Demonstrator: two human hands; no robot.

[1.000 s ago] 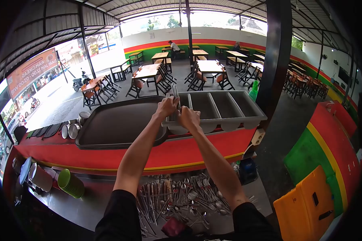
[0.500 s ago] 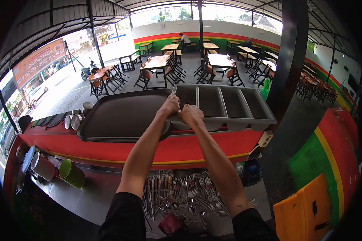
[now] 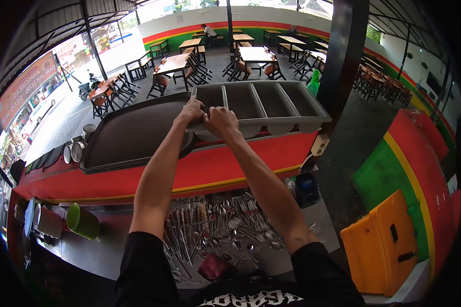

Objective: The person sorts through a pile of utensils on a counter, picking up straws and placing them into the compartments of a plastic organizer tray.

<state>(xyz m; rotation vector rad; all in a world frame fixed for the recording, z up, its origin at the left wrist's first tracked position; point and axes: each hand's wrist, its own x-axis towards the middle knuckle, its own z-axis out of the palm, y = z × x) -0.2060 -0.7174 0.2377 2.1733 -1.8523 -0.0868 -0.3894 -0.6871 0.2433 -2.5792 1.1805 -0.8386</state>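
At the leftmost slot (image 3: 210, 92) of the grey cutlery tray (image 3: 292, 123) on the red counter (image 3: 210, 169), my left hand (image 3: 191, 111) and right hand (image 3: 222, 122) curl inward, on what I cannot tell, seemingly mid-placement, the next move calling for clean release.

Can count one left hand (image 3: 192, 111), one right hand (image 3: 222, 121), one grey bin (image 3: 271, 122) with four compartments, one stack of dark trays (image 3: 135, 130), one green bottle (image 3: 314, 83), one stack of green containers (image 3: 83, 222), and dozens of cutlery pieces (image 3: 235, 223), too tangled for a sure total.
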